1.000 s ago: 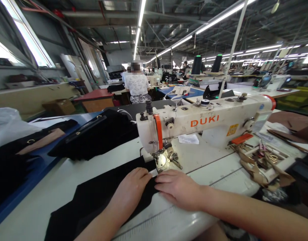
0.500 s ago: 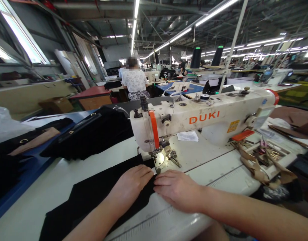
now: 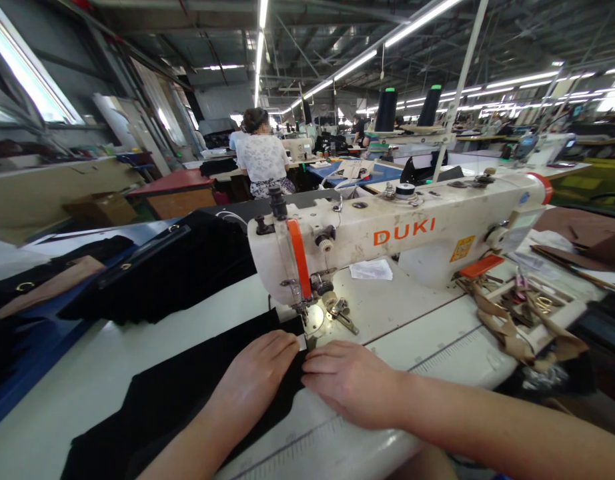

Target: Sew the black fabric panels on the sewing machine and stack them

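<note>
A black fabric piece (image 3: pixel 162 387) lies flat on the sewing machine's bed, its far right corner close to the presser foot and needle area of the white sewing machine (image 3: pixel 412 223). My left hand (image 3: pixel 257 367) rests on the fabric, fingers bent and pressed together. At its fingertips shows a small white tab (image 3: pixel 302 342), perhaps a label. My right hand (image 3: pixel 350 383) is closed at the fabric's right edge, just short of the needle plate (image 3: pixel 315 318); its fingertips are partly hidden. A metal edge guide (image 3: pixel 342 317) stands right of the plate.
Black bag-like pieces with metal rings (image 3: pixel 172 267) lie to the left. A tray of small tools (image 3: pixel 532 303) and brown strips (image 3: pixel 492 327) sits at the right. A folded white paper (image 3: pixel 371 269) is under the machine arm. Ahead sits a person (image 3: pixel 261 157).
The view has swung slightly, so the scene sits a little farther left. Both hands and the black fabric keep nearly the same places by the needle.
</note>
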A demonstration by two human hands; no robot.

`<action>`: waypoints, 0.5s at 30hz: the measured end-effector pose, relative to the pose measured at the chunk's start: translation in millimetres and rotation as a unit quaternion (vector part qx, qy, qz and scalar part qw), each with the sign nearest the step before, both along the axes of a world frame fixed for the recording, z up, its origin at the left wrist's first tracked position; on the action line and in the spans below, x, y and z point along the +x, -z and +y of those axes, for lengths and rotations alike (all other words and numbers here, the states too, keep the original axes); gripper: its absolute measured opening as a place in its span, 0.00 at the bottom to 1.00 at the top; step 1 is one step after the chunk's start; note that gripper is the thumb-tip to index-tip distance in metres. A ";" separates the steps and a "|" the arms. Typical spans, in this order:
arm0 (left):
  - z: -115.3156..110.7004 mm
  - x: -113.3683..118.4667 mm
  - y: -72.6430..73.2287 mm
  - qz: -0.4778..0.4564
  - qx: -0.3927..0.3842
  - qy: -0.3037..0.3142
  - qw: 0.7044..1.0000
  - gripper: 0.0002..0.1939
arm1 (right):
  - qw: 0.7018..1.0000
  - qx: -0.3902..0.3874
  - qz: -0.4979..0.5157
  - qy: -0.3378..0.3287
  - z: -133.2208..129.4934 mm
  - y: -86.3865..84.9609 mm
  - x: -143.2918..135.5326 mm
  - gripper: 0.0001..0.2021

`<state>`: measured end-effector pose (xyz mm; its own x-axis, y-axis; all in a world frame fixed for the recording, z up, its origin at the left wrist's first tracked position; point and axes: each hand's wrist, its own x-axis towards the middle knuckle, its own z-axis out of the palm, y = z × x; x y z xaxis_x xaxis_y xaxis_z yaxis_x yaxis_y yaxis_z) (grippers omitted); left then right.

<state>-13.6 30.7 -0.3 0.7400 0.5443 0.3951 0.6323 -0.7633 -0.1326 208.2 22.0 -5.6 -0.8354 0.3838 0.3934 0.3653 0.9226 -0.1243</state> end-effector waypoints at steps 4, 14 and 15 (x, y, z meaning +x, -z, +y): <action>-0.7 -0.5 2.9 -0.001 0.025 -0.010 1.000 0.19 | 1.000 0.004 0.004 0.002 0.4 1.6 -0.5 0.12; -2.0 0.1 1.4 0.011 0.042 -0.006 0.999 0.20 | 1.000 -0.004 0.008 0.001 0.0 0.2 -0.3 0.12; -1.7 0.5 0.8 0.012 0.042 -0.005 0.999 0.20 | 1.000 -0.013 0.010 0.002 1.1 -2.3 -0.1 0.12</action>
<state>-13.0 29.0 -1.1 0.7450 0.5171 0.4214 0.6353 -0.7426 -0.2118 208.0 23.1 -3.4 -0.8262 0.3969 0.3999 0.3656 0.9177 -0.1555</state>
